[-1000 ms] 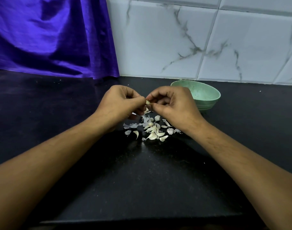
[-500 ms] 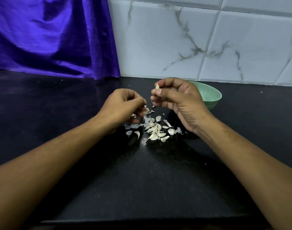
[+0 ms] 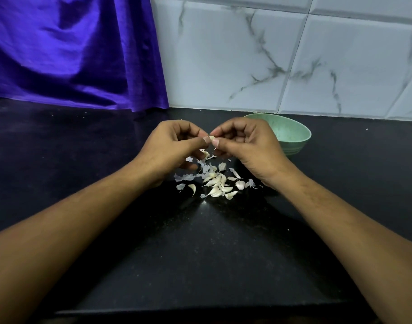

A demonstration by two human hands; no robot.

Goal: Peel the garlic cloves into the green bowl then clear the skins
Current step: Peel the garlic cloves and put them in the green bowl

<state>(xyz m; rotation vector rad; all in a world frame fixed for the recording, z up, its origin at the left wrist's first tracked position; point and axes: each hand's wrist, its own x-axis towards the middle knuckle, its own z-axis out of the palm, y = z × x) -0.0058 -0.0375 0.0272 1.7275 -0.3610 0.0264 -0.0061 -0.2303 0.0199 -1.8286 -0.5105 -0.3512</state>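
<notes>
A small pale garlic clove [image 3: 211, 138] is pinched between the fingertips of my left hand [image 3: 174, 146] and my right hand [image 3: 247, 146], held above the black counter. Below the hands lies a pile of several garlic cloves [image 3: 218, 185] mixed with thin white skins [image 3: 185, 177]. The green bowl [image 3: 291, 134] stands behind my right hand, near the wall; its inside is partly hidden by the hand.
A purple cloth [image 3: 71, 54] hangs at the back left down to the black counter [image 3: 200, 253]. White marble-pattern tiles [image 3: 270, 54] form the back wall. The counter's front edge runs along the bottom of the view.
My right hand, which had lifted a clove up toward the bowl half a second ago, has come back down to meet the left hand; both now pinch a clove together.
</notes>
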